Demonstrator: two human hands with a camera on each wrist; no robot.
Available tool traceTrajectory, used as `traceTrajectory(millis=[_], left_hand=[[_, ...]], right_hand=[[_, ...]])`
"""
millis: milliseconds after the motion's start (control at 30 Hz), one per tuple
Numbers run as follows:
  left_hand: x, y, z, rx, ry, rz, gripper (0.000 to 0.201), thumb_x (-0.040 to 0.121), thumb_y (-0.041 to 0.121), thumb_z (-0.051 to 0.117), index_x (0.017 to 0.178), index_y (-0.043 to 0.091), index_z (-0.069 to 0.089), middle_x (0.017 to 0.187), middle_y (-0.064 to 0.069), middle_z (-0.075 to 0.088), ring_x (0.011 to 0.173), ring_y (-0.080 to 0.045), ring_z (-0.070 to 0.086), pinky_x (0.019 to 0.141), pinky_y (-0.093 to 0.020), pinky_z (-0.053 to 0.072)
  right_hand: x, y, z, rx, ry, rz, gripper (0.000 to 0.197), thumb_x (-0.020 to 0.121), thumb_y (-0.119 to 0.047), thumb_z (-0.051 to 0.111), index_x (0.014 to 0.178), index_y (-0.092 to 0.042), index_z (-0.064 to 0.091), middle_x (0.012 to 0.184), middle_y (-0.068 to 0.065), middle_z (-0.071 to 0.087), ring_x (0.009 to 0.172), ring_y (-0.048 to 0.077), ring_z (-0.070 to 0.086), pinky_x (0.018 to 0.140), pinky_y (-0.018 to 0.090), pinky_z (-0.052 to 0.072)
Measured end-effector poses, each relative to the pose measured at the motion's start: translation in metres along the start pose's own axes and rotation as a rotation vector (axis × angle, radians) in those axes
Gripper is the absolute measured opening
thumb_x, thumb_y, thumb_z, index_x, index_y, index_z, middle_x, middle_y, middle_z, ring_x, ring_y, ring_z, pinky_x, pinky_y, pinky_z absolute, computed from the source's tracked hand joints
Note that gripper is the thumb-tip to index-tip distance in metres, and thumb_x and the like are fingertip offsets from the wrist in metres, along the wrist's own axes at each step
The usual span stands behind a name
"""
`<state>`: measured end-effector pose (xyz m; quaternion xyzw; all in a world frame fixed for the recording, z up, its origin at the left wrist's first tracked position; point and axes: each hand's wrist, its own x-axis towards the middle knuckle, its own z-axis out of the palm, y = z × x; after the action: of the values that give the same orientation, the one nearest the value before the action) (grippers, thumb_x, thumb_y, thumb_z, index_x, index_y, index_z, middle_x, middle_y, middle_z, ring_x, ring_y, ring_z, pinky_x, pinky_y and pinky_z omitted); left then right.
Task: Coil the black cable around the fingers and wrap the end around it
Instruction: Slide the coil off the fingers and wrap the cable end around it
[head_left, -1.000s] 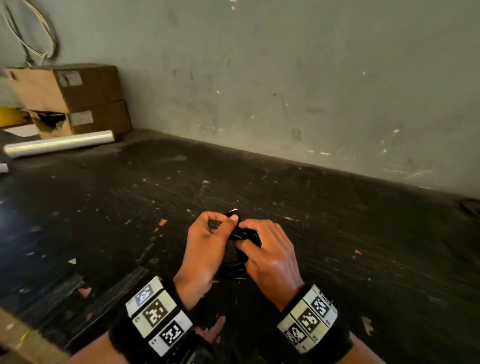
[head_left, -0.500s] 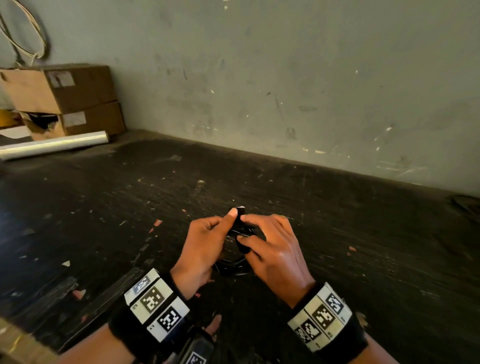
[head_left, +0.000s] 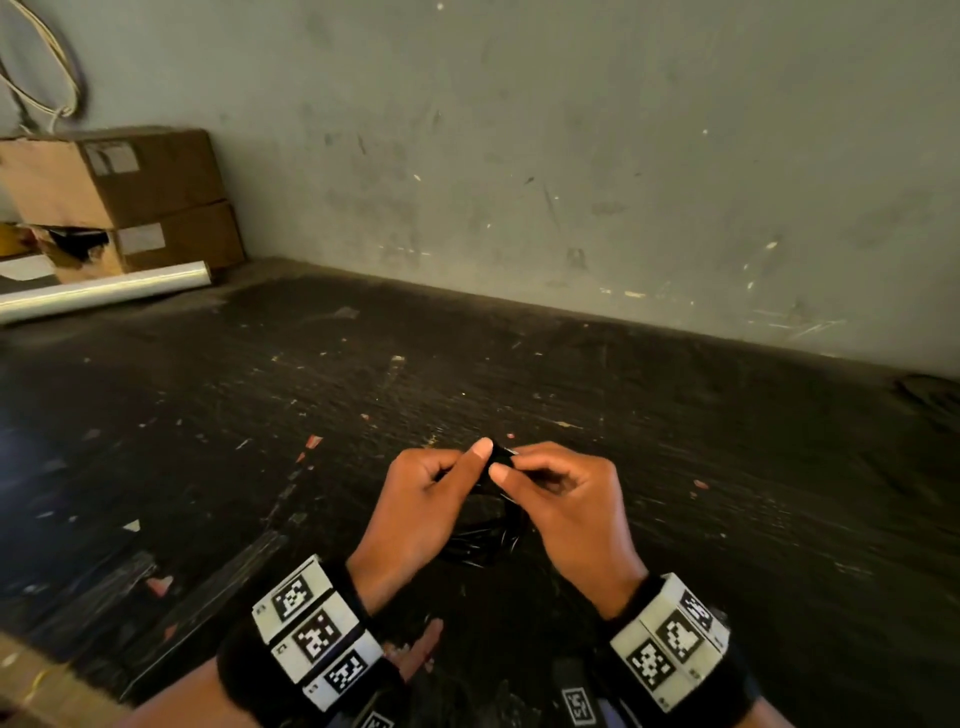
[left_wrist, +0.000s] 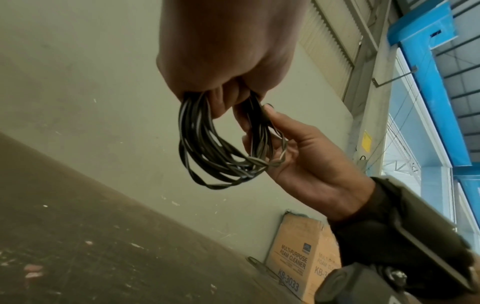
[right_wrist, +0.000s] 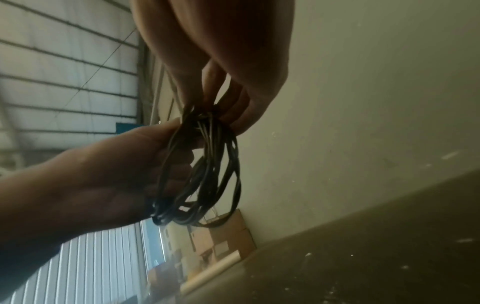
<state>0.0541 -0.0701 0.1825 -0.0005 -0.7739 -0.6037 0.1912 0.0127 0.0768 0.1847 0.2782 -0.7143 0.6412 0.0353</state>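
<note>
The black cable (head_left: 483, 540) is a bundle of several loops hanging between my two hands above the dark tabletop (head_left: 260, 415). My left hand (head_left: 465, 462) grips the top of the bundle, thumb pressed on it. My right hand (head_left: 511, 462) pinches the same top part from the right. In the left wrist view the cable (left_wrist: 207, 148) hangs from my left hand's curled fingers (left_wrist: 223, 102), and my right hand (left_wrist: 265, 127) pinches the loops' right side. The right wrist view shows the cable (right_wrist: 210, 174) gathered under my right hand's fingers (right_wrist: 233, 107). The cable's end is hidden.
Two stacked cardboard boxes (head_left: 119, 197) and a white roll (head_left: 104, 291) lie at the far left by the grey wall (head_left: 571, 156). White wires (head_left: 47, 67) hang on the wall above them. Scraps and paint flecks dot the scratched tabletop.
Both hands kept hold of the cable bundle. My right hand's fingers have slid off the top of the bundle to its right side, and my left thumb now lies on top.
</note>
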Motion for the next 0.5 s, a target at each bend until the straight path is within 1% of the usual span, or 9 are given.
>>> traceTrajectory(millis=[67, 100, 167, 200, 233, 300, 367, 433, 500], left_hand=[[-0.002, 0.004, -0.001, 0.008, -0.004, 0.009, 0.047, 0.091, 0.039, 0.053, 0.071, 0.002, 0.072, 0.065, -0.015, 0.068, 0.061, -0.022, 0.061, 0.067, -0.038, 0.050], [-0.002, 0.005, -0.001, 0.017, -0.016, 0.016, 0.045, 0.092, 0.038, 0.053, 0.071, 0.003, 0.072, 0.067, -0.014, 0.070, 0.062, -0.027, 0.063, 0.067, -0.037, 0.050], [-0.002, 0.007, -0.001, 0.024, -0.051, 0.021, 0.052, 0.091, 0.042, 0.052, 0.068, -0.002, 0.068, 0.063, -0.020, 0.064, 0.059, -0.034, 0.056, 0.063, -0.042, 0.048], [-0.002, 0.008, -0.001, 0.025, -0.064, 0.018, 0.055, 0.090, 0.044, 0.053, 0.066, -0.004, 0.065, 0.061, -0.023, 0.060, 0.056, -0.034, 0.052, 0.060, -0.042, 0.046], [-0.001, 0.008, -0.001, 0.025, -0.071, 0.008, 0.056, 0.089, 0.045, 0.053, 0.064, -0.004, 0.064, 0.058, -0.022, 0.058, 0.054, -0.029, 0.051, 0.058, -0.039, 0.044], [-0.002, 0.010, 0.001, -0.010, -0.081, -0.026, 0.049, 0.089, 0.041, 0.053, 0.063, 0.002, 0.068, 0.058, -0.018, 0.063, 0.056, -0.019, 0.059, 0.057, -0.030, 0.046], [-0.003, 0.011, 0.003, -0.042, -0.093, -0.062, 0.047, 0.090, 0.039, 0.054, 0.066, 0.003, 0.071, 0.066, -0.022, 0.068, 0.062, -0.023, 0.064, 0.063, -0.031, 0.049], [-0.003, 0.007, 0.003, -0.039, -0.100, -0.100, 0.049, 0.091, 0.041, 0.054, 0.066, 0.003, 0.071, 0.070, -0.026, 0.069, 0.065, -0.029, 0.065, 0.069, -0.039, 0.049], [-0.002, 0.003, 0.002, 0.003, -0.099, -0.129, 0.049, 0.091, 0.041, 0.055, 0.063, 0.005, 0.071, 0.063, -0.019, 0.069, 0.061, -0.023, 0.064, 0.067, -0.038, 0.048]], right_hand=[[-0.001, -0.002, -0.001, 0.039, 0.028, 0.030, 0.009, 0.078, -0.008, 0.073, 0.087, -0.009, 0.075, 0.088, 0.002, 0.075, 0.084, 0.009, 0.071, 0.078, 0.030, 0.059], [-0.001, -0.003, -0.001, 0.049, 0.040, 0.041, 0.007, 0.077, -0.007, 0.074, 0.084, -0.009, 0.075, 0.086, 0.003, 0.075, 0.082, 0.010, 0.072, 0.077, 0.030, 0.059], [-0.001, -0.004, -0.004, 0.066, 0.049, 0.054, 0.005, 0.075, -0.007, 0.076, 0.078, -0.010, 0.074, 0.083, 0.004, 0.075, 0.079, 0.012, 0.072, 0.074, 0.031, 0.059], [-0.001, -0.004, -0.005, 0.074, 0.055, 0.057, 0.007, 0.074, -0.006, 0.076, 0.076, -0.011, 0.073, 0.082, 0.004, 0.074, 0.078, 0.013, 0.072, 0.073, 0.031, 0.060], [-0.002, -0.004, -0.006, 0.086, 0.066, 0.057, 0.010, 0.073, -0.005, 0.077, 0.074, -0.013, 0.070, 0.080, 0.004, 0.073, 0.076, 0.013, 0.072, 0.071, 0.031, 0.060], [-0.002, -0.004, -0.008, 0.112, 0.084, 0.057, 0.017, 0.074, -0.003, 0.076, 0.072, -0.013, 0.063, 0.079, 0.007, 0.072, 0.073, 0.016, 0.072, 0.068, 0.031, 0.060], [-0.004, -0.004, -0.009, 0.080, 0.083, 0.049, 0.018, 0.075, -0.002, 0.075, 0.072, -0.012, 0.061, 0.077, 0.008, 0.070, 0.071, 0.016, 0.071, 0.067, 0.031, 0.060], [-0.004, -0.002, -0.009, 0.061, 0.046, 0.081, 0.015, 0.077, -0.005, 0.074, 0.078, -0.013, 0.061, 0.076, 0.006, 0.069, 0.071, 0.012, 0.069, 0.067, 0.027, 0.058], [-0.002, 0.001, -0.012, 0.083, -0.075, 0.158, 0.023, 0.079, -0.010, 0.074, 0.096, -0.017, 0.061, 0.080, 0.005, 0.071, 0.076, 0.012, 0.071, 0.071, 0.028, 0.057]])
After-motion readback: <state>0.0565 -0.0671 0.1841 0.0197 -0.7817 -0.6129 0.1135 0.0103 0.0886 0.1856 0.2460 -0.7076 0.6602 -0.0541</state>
